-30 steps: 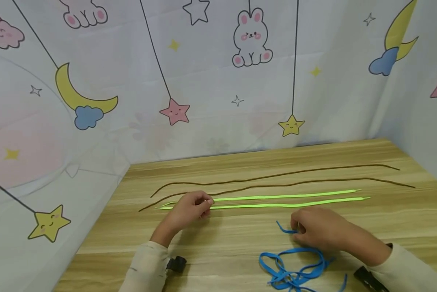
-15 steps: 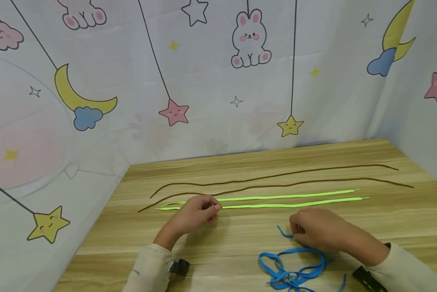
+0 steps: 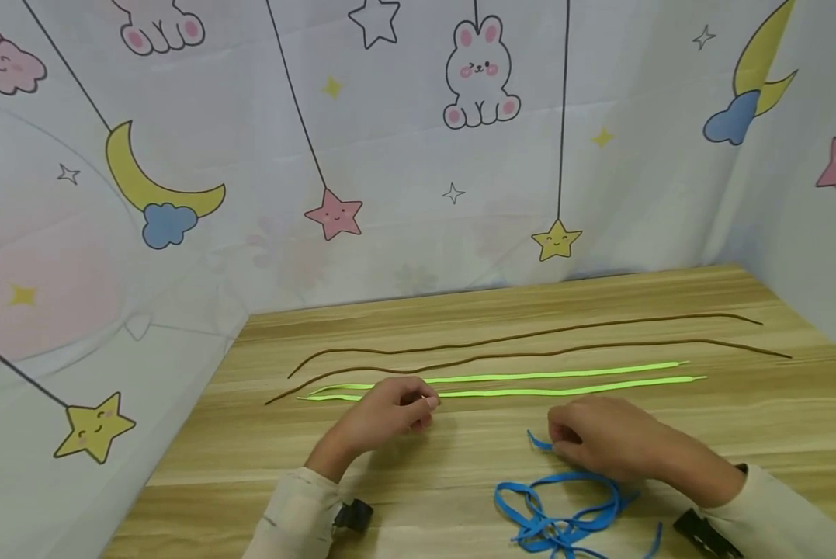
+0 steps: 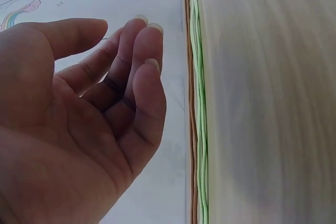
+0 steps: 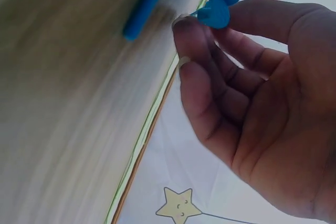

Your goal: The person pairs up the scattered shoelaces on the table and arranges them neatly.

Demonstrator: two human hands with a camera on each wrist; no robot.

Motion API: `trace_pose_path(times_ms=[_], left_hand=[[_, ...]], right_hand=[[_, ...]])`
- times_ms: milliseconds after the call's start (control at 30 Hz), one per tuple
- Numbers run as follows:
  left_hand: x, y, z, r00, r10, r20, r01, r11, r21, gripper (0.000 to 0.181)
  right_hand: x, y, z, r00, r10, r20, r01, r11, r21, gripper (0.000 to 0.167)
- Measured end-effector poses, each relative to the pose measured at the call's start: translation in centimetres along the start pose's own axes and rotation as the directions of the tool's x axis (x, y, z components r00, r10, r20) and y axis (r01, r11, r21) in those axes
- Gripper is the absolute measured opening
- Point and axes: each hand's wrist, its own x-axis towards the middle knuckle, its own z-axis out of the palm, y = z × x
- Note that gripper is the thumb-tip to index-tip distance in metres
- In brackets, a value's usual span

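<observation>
My right hand (image 3: 616, 439) pinches a flat blue shoelace (image 5: 212, 14) between thumb and fingertips. Its short free end (image 3: 539, 442) pokes out left of the fingers in the head view, and the rest lies in a loose tangle (image 3: 550, 534) just below the hand. Holding nothing, my left hand (image 3: 393, 415) hovers at the near green shoelace (image 3: 529, 393), fingers loosely bent with thumb and fingertips apart in the left wrist view. It covers part of that lace; whether it touches it I cannot tell. A second green shoelace (image 3: 529, 376) lies just behind, roughly parallel.
Two thin brown laces (image 3: 529, 355) stretch side to side behind the green ones on the wooden tabletop (image 3: 250, 481). A white printed curtain (image 3: 404, 155) closes off the back and both sides of the table.
My left hand has slid to the right along the green laces and slightly toward me. The right hand has shifted a little left, and less of the blue end shows past its fingers.
</observation>
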Motion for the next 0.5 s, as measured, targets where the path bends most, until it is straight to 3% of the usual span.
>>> trace_pose_path(times_ms=[167,300,500], left_hand=[[-0.1,0.9,0.6,1.0,0.01,0.015,-0.01,1.0,0.012,0.028],[-0.2,1.6,1.2,0.999,0.013,0.036,-0.014,1.0,0.016,0.029],[-0.2,2.6,2.3,0.988,0.122,0.091,-0.125,0.992,0.028,0.029]], right_hand=[[0.0,-0.2,-0.3,0.999,-0.045,-0.001,0.045,0.993,0.114,0.012],[0.0,-0.5,-0.5,0.993,-0.113,-0.012,0.113,0.962,0.247,0.011],[0.0,-1.1,-0.5,0.985,-0.169,-0.034,0.17,0.908,0.382,0.011]])
